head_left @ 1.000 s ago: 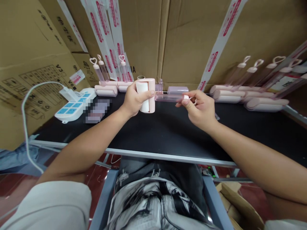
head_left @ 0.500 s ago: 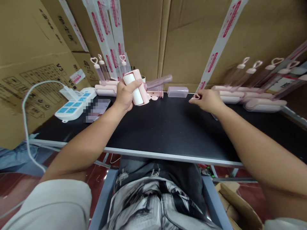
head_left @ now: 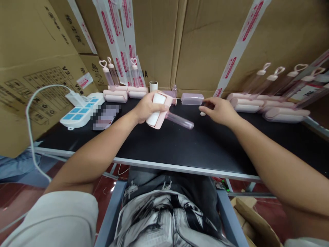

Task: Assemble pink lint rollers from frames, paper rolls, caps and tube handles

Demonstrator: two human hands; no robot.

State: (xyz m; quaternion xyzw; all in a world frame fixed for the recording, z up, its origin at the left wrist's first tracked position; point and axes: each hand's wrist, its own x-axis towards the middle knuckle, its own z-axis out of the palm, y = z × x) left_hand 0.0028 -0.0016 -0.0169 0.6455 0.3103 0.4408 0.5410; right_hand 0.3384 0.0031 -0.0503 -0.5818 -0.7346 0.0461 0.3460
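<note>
My left hand (head_left: 150, 109) is wrapped round a lint roller (head_left: 164, 115), thumb across its pink cover and white paper roll. The clear pink tube handle (head_left: 181, 121) points right and slightly down, its far end bare. My right hand (head_left: 218, 109) hovers over the black table to the right of that handle, fingers curled. A small pale pink cap (head_left: 203, 113) shows just under its thumb tip, mostly hidden by the fingers. The handle and the cap are apart.
Finished-looking lint rollers with heart-loop handles stand at left (head_left: 115, 95) and right (head_left: 246, 104). A clear pink cover (head_left: 192, 99) and a white paper roll (head_left: 153, 85) are at the back. A power strip (head_left: 82, 111) and a phone (head_left: 106, 117) lie left. Cardboard (head_left: 154, 41) walls the rear.
My left hand has brought the lint roller right and nearer, and its handle has swung from pointing up to pointing down. My right hand has lifted the cap slightly left; its heart loop is now hidden.
</note>
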